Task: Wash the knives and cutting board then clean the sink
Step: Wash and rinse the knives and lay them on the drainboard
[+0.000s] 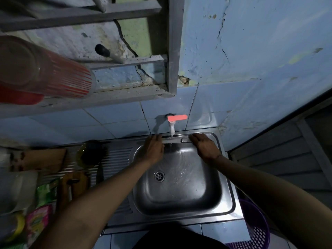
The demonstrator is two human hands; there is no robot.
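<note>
The steel sink [227, 196] holds nothing but water, and its drain [159, 176] is uncovered. A white tap [171, 128] with a red lever [177, 117] runs a thin stream into the basin. My left hand [152, 149] lies flat on the sink's back left corner, just left of the stream. My right hand [204, 144] lies flat on the back rim, right of the tap. Neither hand holds anything. A wooden cutting board [45, 159] lies at the far left of the draining area. A dark-handled knife [71, 186] seems to lie in front of it, blurred.
A grey wall shelf [172, 51] hangs above, with a red-striped glass [53, 72] at its left. Colourful packets [37, 220] and a dark round object [91, 151] crowd the ribbed drainboard [118, 159]. A purple basket [256, 229] stands lower right.
</note>
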